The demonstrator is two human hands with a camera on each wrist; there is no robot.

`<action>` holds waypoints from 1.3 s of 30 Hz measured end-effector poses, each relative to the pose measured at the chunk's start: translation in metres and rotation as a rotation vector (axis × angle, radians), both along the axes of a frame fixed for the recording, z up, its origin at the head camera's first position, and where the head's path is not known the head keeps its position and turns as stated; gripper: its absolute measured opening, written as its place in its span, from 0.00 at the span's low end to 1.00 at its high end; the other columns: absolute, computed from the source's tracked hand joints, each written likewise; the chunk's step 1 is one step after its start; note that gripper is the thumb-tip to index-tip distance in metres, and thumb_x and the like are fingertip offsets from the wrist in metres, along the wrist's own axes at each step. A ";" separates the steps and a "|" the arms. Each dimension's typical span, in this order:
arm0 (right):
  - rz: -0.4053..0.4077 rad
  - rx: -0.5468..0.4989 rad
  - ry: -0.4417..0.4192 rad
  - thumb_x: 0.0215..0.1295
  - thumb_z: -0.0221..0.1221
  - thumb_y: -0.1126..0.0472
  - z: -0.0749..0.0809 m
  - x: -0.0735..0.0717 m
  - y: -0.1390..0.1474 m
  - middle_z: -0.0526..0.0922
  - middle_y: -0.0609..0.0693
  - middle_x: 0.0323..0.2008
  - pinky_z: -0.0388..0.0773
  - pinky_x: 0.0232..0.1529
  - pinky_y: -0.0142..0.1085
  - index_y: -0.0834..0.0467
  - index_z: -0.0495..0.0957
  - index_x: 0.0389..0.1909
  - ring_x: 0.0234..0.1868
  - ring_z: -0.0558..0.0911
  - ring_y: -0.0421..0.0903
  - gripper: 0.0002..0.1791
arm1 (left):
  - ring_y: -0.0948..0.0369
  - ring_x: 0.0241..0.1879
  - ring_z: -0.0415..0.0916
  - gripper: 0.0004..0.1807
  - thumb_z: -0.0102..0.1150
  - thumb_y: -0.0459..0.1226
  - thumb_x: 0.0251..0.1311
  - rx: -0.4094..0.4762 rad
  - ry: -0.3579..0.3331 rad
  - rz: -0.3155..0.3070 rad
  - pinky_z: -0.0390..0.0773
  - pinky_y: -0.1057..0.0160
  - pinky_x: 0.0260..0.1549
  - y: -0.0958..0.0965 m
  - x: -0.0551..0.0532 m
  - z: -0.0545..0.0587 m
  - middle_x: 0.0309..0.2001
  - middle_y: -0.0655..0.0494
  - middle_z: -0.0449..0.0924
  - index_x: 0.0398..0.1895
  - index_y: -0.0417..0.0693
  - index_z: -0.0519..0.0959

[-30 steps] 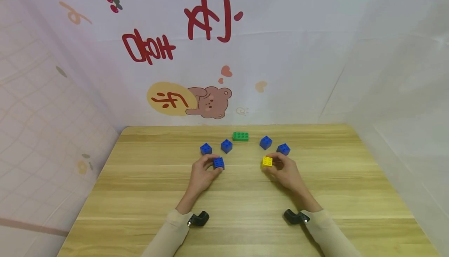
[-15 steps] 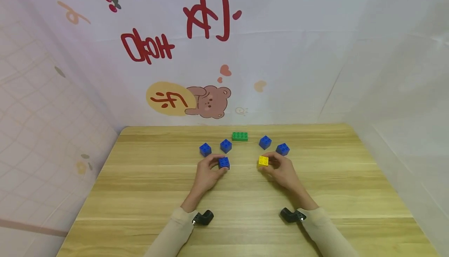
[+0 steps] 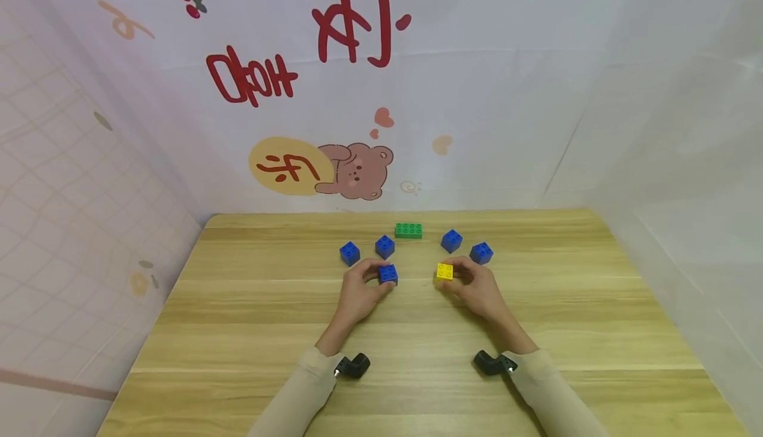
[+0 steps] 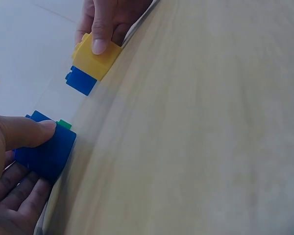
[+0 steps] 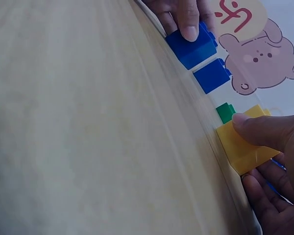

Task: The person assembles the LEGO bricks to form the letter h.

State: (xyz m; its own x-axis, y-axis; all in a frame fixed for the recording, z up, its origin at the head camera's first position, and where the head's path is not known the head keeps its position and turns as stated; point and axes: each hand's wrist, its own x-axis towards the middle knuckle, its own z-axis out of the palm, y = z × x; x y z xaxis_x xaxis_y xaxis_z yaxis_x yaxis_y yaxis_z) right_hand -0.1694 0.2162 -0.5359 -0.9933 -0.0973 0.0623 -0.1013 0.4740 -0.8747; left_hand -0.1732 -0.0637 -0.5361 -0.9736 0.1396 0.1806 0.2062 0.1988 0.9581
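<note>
My left hand (image 3: 359, 292) pinches a blue building block (image 3: 388, 274) between thumb and fingers, left of the table's middle. In the left wrist view the thumb lies along one side of that blue block (image 4: 49, 152). To the right, my right hand (image 3: 480, 289) pinches a yellow building block (image 3: 444, 272), its studs facing up. The right wrist view shows the thumb pressed on the yellow block (image 5: 242, 144), low at the tabletop. A gap of a few block widths separates the two held blocks.
Behind the hands stand two blue blocks on the left (image 3: 350, 253) and two more blue blocks on the right (image 3: 481, 253). A longer green block (image 3: 408, 230) lies between them near the back edge of the wooden table (image 3: 417, 384). A printed white curtain (image 3: 507, 112) hangs behind.
My left hand has moved right with the blue block, and my right hand slightly left with the yellow block. The gap between the two has narrowed; the other blocks stay in place.
</note>
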 end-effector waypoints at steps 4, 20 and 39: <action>-0.006 0.006 0.006 0.58 0.75 0.58 0.000 -0.003 -0.001 0.87 0.53 0.51 0.84 0.58 0.48 0.51 0.82 0.55 0.53 0.87 0.53 0.23 | 0.44 0.53 0.84 0.22 0.74 0.25 0.53 0.007 -0.011 -0.006 0.84 0.47 0.57 0.003 -0.001 0.003 0.55 0.41 0.83 0.53 0.40 0.83; 0.009 0.020 0.031 0.57 0.76 0.59 0.000 -0.012 -0.007 0.87 0.55 0.51 0.85 0.56 0.44 0.53 0.83 0.55 0.51 0.87 0.52 0.24 | 0.51 0.55 0.84 0.20 0.74 0.29 0.56 -0.060 -0.025 -0.053 0.86 0.61 0.55 0.018 -0.011 0.009 0.56 0.44 0.83 0.53 0.43 0.83; 0.038 0.014 0.014 0.56 0.76 0.53 -0.002 -0.018 -0.009 0.87 0.51 0.51 0.84 0.56 0.46 0.48 0.84 0.57 0.50 0.86 0.50 0.26 | 0.52 0.56 0.84 0.21 0.74 0.31 0.57 -0.102 0.004 -0.080 0.85 0.58 0.56 0.033 -0.014 0.026 0.55 0.47 0.84 0.54 0.46 0.83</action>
